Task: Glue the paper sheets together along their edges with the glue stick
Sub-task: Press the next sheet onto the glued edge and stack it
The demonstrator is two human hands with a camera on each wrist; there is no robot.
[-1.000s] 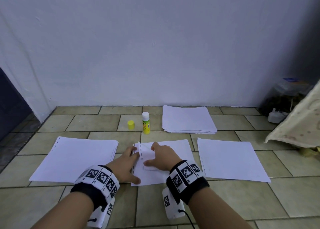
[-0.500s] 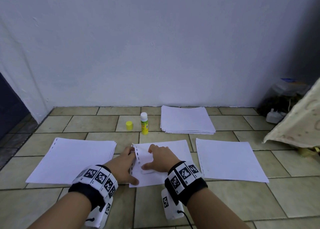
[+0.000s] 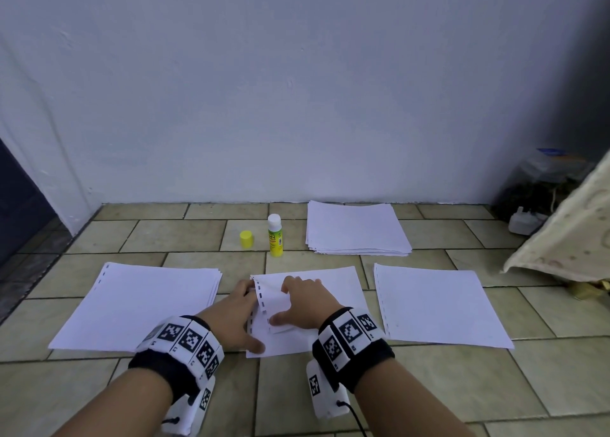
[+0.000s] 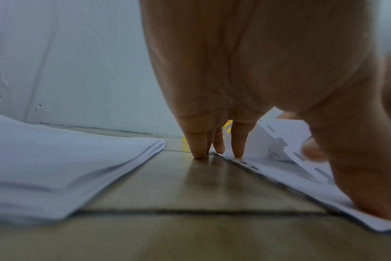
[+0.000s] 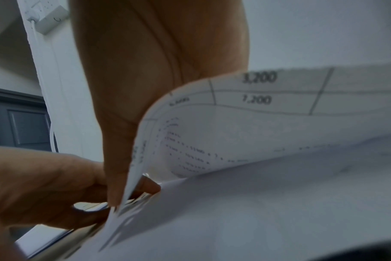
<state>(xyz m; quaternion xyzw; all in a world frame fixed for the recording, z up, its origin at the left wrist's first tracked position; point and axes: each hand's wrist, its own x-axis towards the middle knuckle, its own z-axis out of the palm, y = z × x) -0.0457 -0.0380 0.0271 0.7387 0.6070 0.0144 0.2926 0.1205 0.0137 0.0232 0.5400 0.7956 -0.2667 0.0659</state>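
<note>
Flattened a little since a second ago: turned-back punched edge of the top sheet [image 3: 269, 299], bent over lower and closer to the sheets beneath. Lying at left of the frame, the biggest pile of paper [image 3: 132, 301]; at right, a single sheet [image 3: 439, 308]; at upper middle by the wall, a second pile [image 3: 356, 228]. Between them, at lower middle, the middle sheets [image 3: 336, 288], with the punched edge running from bottom to top of the frame. Spread beside that edge, left hand [image 3: 234, 317], fingers straight, tips down on tile and paper margin, thumb pinning the lower sheet's near corner. Curled on the turned-back flap, right hand [image 3: 307, 301], pinching it between thumb and fingers. Standing upright and uncapped straight above the hands in the frame, well apart from both, glue stick [image 3: 275, 235], about level between them. Just left of it, yellow cap [image 3: 246, 239]. Probably a reach straight up the frame next, likely by whichever hand can let go without losing the exposed margin.
</note>
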